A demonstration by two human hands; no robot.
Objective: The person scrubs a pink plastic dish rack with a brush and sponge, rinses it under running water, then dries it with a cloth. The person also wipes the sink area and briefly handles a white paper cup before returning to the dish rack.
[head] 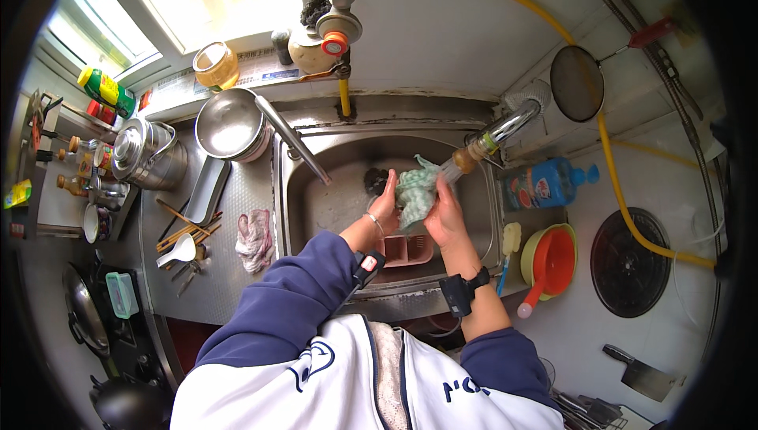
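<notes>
A wet, light green cloth is bunched between my two hands over the stainless-steel sink. My left hand presses on its left side, and my right hand holds its right side. Water streams onto the cloth from the faucet, which reaches in from the upper right. A dark scrubber lies in the basin just beyond my left hand. Below the hands, a pink divided holder sits at the near side of the basin; my wrists partly hide it.
A metal pipe slants over the sink's left rim. On the left counter are stacked bowls, a grey tray, chopsticks and a pinkish cloth. To the right are a blue detergent bottle and a red ladle in a green bowl.
</notes>
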